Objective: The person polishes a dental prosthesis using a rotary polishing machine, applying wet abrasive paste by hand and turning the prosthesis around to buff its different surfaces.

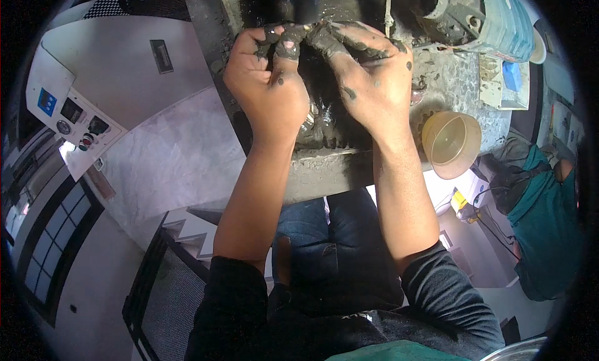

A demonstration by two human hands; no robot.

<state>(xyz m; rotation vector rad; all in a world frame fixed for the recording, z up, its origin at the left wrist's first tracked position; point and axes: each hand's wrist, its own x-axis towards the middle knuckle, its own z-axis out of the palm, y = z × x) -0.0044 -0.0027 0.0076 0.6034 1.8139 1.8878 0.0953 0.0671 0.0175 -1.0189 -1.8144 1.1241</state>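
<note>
My left hand [268, 80] and my right hand [377, 74] meet at the top of the view, above a dark trough [312, 150] wet with grey mud. Thick grey mud coats the fingers and thumbs of both. The fingers are curled with thumbs pressed in, the tips close together. Whatever lies between the fingertips is small and smeared with mud, so I cannot make it out. A dark upright part [304, 4], blurred, stands just beyond the fingertips.
A translucent yellowish bowl [452, 146] sits right of my right forearm. Beyond it lie a white tray [524, 97] with a blue piece [512, 77] and a mud-stained teal container [508, 24]. At left is a control panel [78, 121]. A person in teal [549, 230] is at right.
</note>
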